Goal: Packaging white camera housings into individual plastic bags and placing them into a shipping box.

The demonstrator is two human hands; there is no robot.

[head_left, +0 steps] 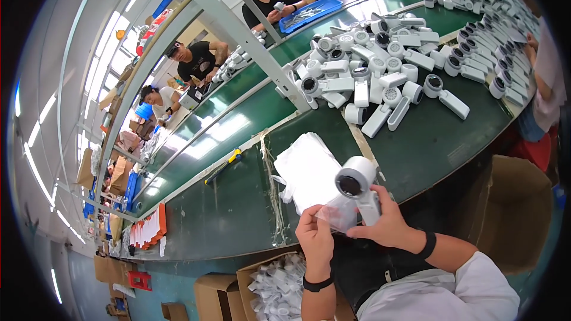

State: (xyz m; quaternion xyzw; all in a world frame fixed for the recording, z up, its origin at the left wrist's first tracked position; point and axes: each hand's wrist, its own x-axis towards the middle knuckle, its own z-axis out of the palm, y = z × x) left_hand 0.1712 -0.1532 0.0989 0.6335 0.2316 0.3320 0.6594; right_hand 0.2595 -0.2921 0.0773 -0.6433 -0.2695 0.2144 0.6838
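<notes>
Low over the green table's near edge (238, 226), the right hand (389, 226) is gripping a white handheld device with a round dark-centred head (358, 187) while the left hand (315, 238) is pinching a clear plastic bag (338, 214) at its handle, whose thin mouth looks likely to snag or tear.

bright, even overhead light | glare streaks on green belt (238, 125) | strong fisheye bending, black corners | centre sharp

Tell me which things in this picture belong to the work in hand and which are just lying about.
In use:
- white handheld device with a round dark-centred head, in the right hand
- small clear plastic bag, pinched by the left hand
- stack of clear bags
- heap of matching white devices

Lying about:
- yellow-handled tool
- brown cardboard box
</notes>
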